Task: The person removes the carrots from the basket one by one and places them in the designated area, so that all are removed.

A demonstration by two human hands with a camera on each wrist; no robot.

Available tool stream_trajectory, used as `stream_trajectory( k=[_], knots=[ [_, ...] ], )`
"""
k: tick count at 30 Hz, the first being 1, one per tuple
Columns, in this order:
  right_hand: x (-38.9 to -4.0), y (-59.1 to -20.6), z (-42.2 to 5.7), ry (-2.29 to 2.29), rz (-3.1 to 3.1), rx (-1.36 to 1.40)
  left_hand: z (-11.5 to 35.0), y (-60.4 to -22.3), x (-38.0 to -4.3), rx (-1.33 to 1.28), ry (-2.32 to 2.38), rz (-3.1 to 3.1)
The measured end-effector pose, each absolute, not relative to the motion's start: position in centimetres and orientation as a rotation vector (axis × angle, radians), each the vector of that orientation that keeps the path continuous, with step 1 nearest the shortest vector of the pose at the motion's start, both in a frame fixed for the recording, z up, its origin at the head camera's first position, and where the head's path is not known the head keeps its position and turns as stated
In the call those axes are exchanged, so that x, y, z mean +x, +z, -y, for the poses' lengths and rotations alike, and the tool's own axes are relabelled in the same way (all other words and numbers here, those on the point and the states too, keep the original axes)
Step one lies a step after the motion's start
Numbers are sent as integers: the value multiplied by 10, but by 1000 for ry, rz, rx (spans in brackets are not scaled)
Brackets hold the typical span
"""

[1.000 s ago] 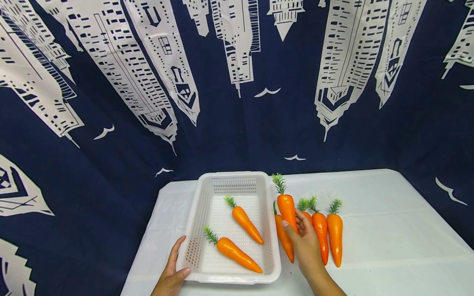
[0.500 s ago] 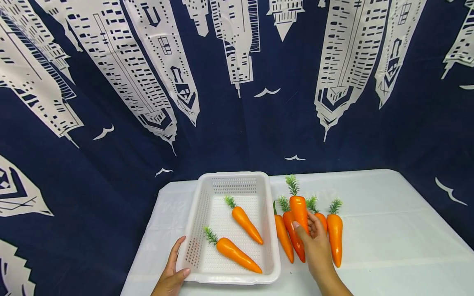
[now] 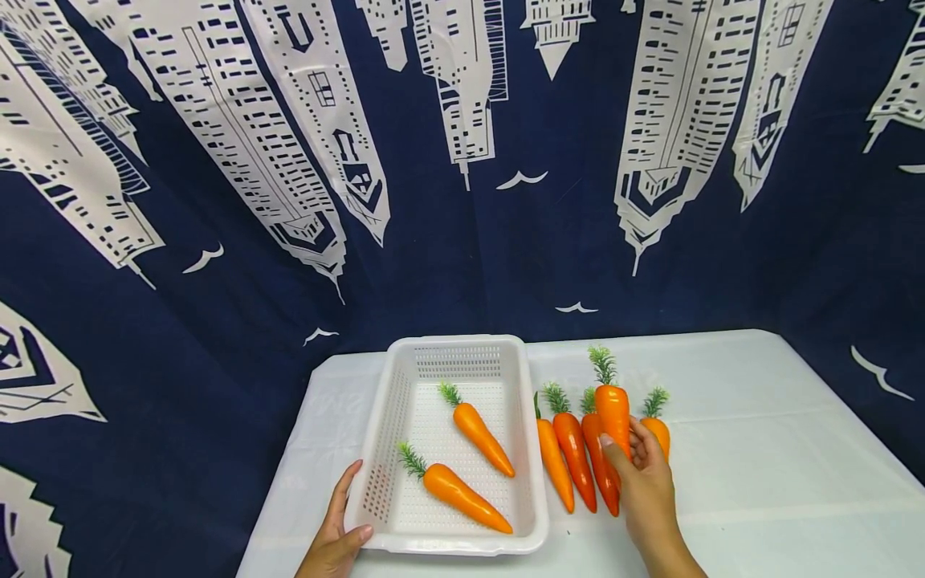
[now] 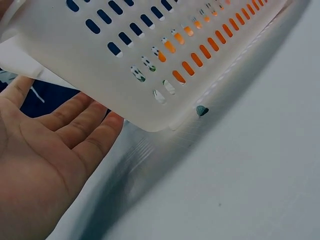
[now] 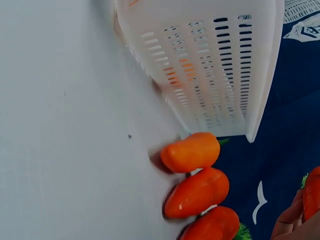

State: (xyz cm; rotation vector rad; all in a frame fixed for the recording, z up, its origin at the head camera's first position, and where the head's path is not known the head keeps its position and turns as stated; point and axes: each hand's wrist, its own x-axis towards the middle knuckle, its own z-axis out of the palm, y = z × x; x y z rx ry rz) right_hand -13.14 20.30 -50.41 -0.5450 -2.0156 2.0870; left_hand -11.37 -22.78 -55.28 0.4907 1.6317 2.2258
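My right hand (image 3: 646, 478) holds an orange carrot (image 3: 613, 405) with a green feathery top, thumb on one side and fingers on the other, over the row of carrots at the basket's right. In the right wrist view, part of that carrot (image 5: 313, 192) shows at the right edge beside the fingers. My left hand (image 3: 336, 534) touches the near left corner of a white perforated basket (image 3: 536, 482), its thumb at the near rim. From the left wrist, its fingers (image 4: 95, 132) reach straight under the basket's rim. Two carrots (image 3: 466, 498) lie inside the basket.
Beside the basket lie a lighter orange carrot (image 3: 554, 466), two redder ones (image 3: 574, 457), and another orange carrot (image 3: 656, 433) partly behind my right hand. A white-covered table (image 3: 780, 449) holds everything. Behind hangs a dark blue cloth (image 3: 470, 265) with white buildings.
My right hand has moved right along the row with the carrot, uncovering the redder carrots and covering those further right. My left hand and the basket have stayed put.
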Motion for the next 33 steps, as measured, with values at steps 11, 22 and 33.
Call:
stream_trajectory(
  k=[11, 22, 33],
  knots=[
    [-127, -508, -221, 2083, 1924, -612, 226, -551, -112, 517, 2229, -1648],
    [-124, -515, -239, 2095, 1855, -690, 228, -549, -110, 454, 2177, -1687],
    [-122, -524, -260, 2055, 1807, -788, 225, -547, -107, 359, 2172, -1794]
  ],
)
